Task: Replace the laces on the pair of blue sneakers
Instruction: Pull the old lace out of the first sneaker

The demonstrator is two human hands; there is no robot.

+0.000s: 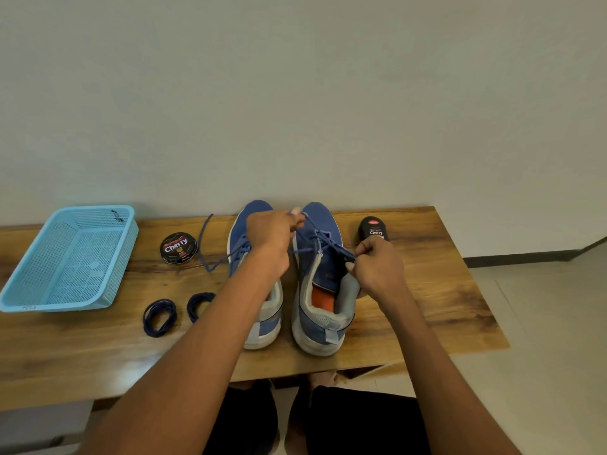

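Currently the right blue sneaker [320, 284] stands heel toward the person on the wooden table [427, 290], just beside the left blue sneaker [256, 290], toes toward the wall. Its old blue lace [323, 239] is partly loosened across the upper eyelets. Left hand [272, 238] reaches over the left sneaker and pinches a strand of that lace near the toe end, fingers curled on it. Right hand [377, 267] pinches the other end at the top eyelet on the shoe's right side, fingers closed on the lace tip. Judgement: unlacing of the right shoe is under way; no new lace threaded yet. Handling: lace is thin, limp, light, likely to snag at each eyelet, so best held close to the eyelet or at the stiff tip and drawn out one crossing at a time; the shoe is light with a soft mesh upper and may slide or tip unless steadied at the collar. Left sneaker's lace [207, 244] trails loose onto the table. Two coiled dark navy laces [160, 316] [198, 305] lie near the front left. Further out: round Cherry polish tin [179, 248], light blue plastic basket [19, 290] at far left, black Cherry polish bottle [373, 228] behind the right hand.
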